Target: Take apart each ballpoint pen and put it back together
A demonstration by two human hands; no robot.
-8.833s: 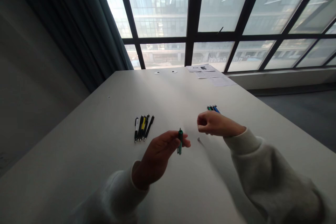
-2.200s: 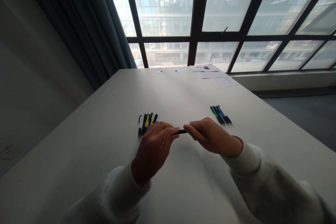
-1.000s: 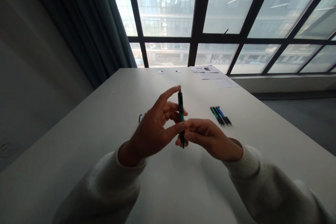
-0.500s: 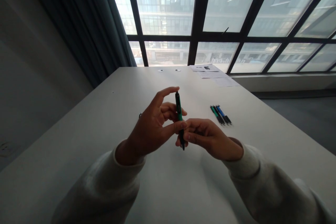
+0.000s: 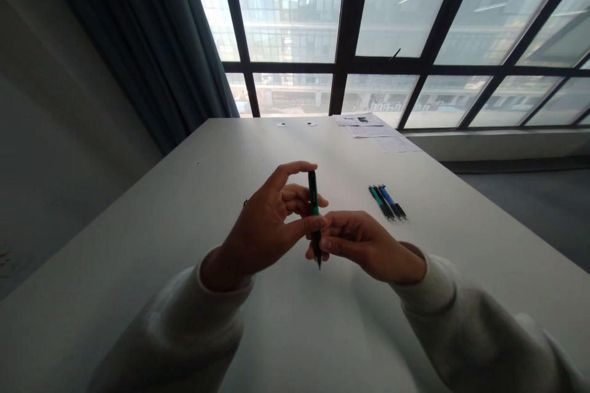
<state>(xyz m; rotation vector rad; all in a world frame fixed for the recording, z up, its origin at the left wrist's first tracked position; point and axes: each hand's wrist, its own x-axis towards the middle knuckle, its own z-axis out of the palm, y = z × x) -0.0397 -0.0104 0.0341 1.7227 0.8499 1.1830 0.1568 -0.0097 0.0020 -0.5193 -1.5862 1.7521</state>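
A green and black click pen (image 5: 314, 191) is held nearly upright above the white table, its tip pointing down. My left hand (image 5: 271, 221) grips the barrel with the thumb, and its index finger rests on the button at the top. Lower down, my right hand (image 5: 364, 242) pinches the dark grip just above the tip. Right of the hands, several pens (image 5: 387, 202) lie side by side on the table, green, dark and blue ones among them. A small dark object partly shows behind my left hand; I cannot make out what it is.
The white table (image 5: 286, 331) stretches toward a window wall (image 5: 338, 67). Printed papers (image 5: 369, 126) lie at its far right corner. Two round fittings (image 5: 312, 124) sit near the far edge. A dark curtain (image 5: 184, 43) hangs on the left.
My left index finger has moved down slightly and the pen's button is pressed in under it. The pen sits a little lower, its tip showing thinner.
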